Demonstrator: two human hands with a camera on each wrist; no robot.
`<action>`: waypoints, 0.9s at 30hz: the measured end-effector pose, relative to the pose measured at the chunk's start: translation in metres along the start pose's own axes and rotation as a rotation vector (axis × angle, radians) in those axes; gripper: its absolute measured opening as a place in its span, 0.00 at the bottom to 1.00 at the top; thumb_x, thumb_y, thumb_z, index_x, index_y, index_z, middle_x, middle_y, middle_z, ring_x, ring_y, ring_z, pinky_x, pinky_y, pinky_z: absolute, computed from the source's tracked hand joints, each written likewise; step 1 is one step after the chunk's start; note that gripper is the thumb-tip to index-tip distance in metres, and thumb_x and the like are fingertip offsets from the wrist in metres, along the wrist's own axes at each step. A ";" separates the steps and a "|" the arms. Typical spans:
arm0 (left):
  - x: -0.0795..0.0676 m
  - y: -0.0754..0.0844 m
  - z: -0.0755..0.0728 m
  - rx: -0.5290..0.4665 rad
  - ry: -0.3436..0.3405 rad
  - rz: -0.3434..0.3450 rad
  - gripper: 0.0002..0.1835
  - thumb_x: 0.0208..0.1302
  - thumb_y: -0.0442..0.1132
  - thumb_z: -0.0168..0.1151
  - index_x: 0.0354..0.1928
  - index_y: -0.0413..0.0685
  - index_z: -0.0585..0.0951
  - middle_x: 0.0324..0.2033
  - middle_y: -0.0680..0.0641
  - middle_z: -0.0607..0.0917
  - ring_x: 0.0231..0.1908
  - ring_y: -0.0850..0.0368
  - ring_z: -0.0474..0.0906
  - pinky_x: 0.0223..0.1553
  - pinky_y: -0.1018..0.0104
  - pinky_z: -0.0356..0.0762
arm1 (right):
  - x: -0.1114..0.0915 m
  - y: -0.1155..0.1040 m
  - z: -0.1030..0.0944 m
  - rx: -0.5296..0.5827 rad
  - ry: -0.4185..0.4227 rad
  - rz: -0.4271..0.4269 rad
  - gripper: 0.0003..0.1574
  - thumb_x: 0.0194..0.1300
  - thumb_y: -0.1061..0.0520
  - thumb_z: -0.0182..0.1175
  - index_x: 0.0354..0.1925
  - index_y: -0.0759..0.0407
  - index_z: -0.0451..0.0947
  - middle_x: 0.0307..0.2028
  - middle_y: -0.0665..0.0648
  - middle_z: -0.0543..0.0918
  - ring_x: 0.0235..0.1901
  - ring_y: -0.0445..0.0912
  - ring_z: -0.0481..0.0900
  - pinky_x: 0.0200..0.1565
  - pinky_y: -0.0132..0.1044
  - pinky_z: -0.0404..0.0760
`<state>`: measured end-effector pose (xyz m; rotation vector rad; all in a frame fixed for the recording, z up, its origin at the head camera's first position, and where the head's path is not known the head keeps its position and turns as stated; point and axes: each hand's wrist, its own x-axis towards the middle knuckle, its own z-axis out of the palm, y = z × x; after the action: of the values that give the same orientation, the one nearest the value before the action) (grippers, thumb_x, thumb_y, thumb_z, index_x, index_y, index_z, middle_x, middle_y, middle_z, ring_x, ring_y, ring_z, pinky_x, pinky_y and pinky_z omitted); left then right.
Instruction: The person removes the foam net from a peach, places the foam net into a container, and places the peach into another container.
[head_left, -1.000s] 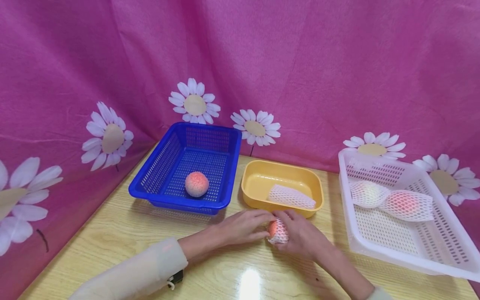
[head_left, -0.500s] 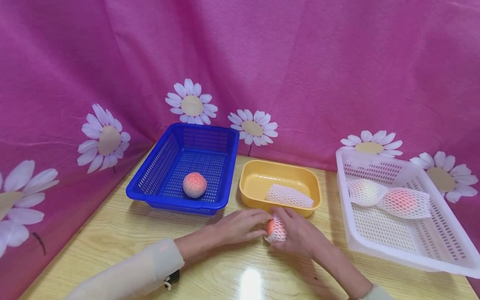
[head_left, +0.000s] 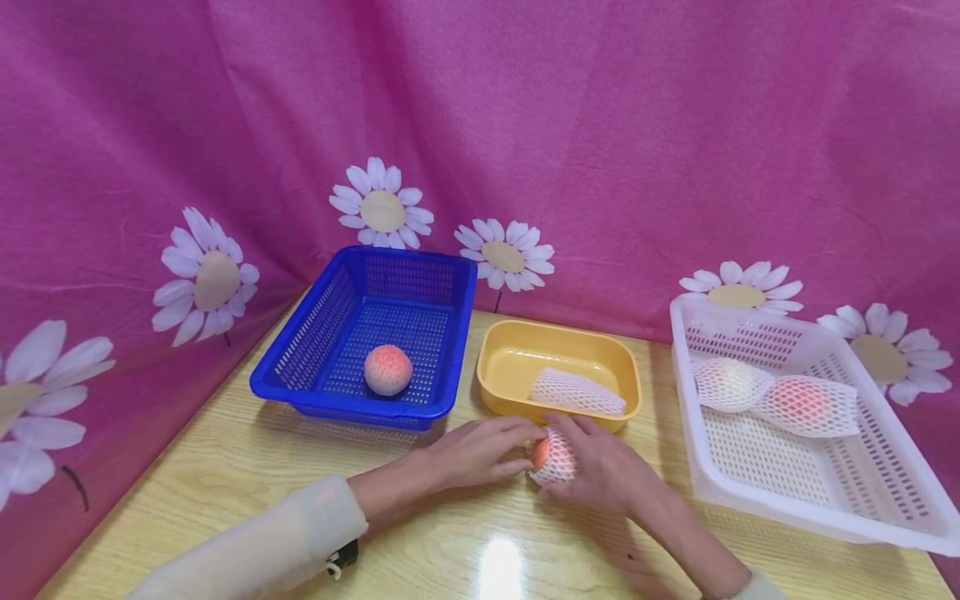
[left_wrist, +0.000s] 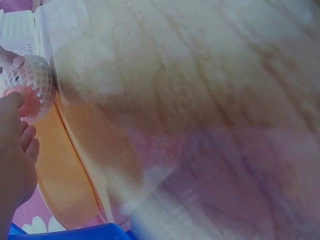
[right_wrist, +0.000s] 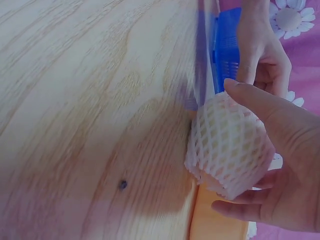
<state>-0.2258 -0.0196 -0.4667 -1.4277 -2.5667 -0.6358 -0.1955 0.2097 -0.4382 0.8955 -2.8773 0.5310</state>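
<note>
A peach sits partly inside a white foam fruit net, just in front of the yellow tray. My right hand holds the netted peach from the right, with thumb and fingers around it in the right wrist view. From the left, my left hand has its thumb and forefinger at the peach's bare reddish end, by the net's edge. In the left wrist view, a fingertip of the left hand touches the reddish part of the peach. The right hand hides the net's far end in the head view.
A blue basket at the left holds one bare peach. An empty foam net lies in the yellow tray. The white basket at the right contains two netted peaches. A pink flowered curtain hangs behind.
The head view has shifted slightly. Both hands stay at the netted peach, with only small finger movement and the peach turned very little.
</note>
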 end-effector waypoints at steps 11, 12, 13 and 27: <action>-0.003 -0.002 -0.003 0.018 0.036 0.010 0.22 0.71 0.46 0.63 0.64 0.51 0.77 0.59 0.51 0.80 0.58 0.60 0.76 0.55 0.71 0.75 | -0.009 0.003 -0.007 -0.028 0.012 0.028 0.53 0.48 0.34 0.76 0.68 0.45 0.68 0.58 0.55 0.78 0.52 0.54 0.79 0.45 0.53 0.82; -0.004 -0.003 -0.003 0.027 0.042 0.012 0.22 0.70 0.46 0.63 0.64 0.52 0.77 0.59 0.52 0.80 0.57 0.60 0.76 0.54 0.71 0.75 | -0.011 0.003 -0.008 -0.047 0.015 0.034 0.53 0.49 0.32 0.75 0.68 0.45 0.68 0.58 0.55 0.78 0.52 0.54 0.80 0.43 0.53 0.83; -0.004 -0.003 -0.004 0.037 0.046 0.011 0.22 0.70 0.46 0.63 0.64 0.52 0.77 0.59 0.52 0.79 0.57 0.60 0.76 0.54 0.70 0.76 | -0.013 0.003 -0.009 -0.062 0.020 0.041 0.53 0.49 0.31 0.74 0.68 0.45 0.68 0.58 0.54 0.78 0.52 0.55 0.80 0.42 0.54 0.83; -0.018 -0.008 -0.012 0.048 0.058 0.014 0.26 0.71 0.46 0.61 0.67 0.47 0.74 0.64 0.48 0.75 0.64 0.56 0.69 0.63 0.66 0.68 | -0.037 0.016 -0.019 -0.116 0.094 0.040 0.53 0.52 0.27 0.70 0.68 0.50 0.68 0.58 0.57 0.78 0.51 0.61 0.79 0.41 0.58 0.82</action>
<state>-0.2235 -0.0422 -0.4639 -1.3900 -2.5077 -0.5999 -0.1745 0.2482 -0.4317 0.7768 -2.8129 0.3936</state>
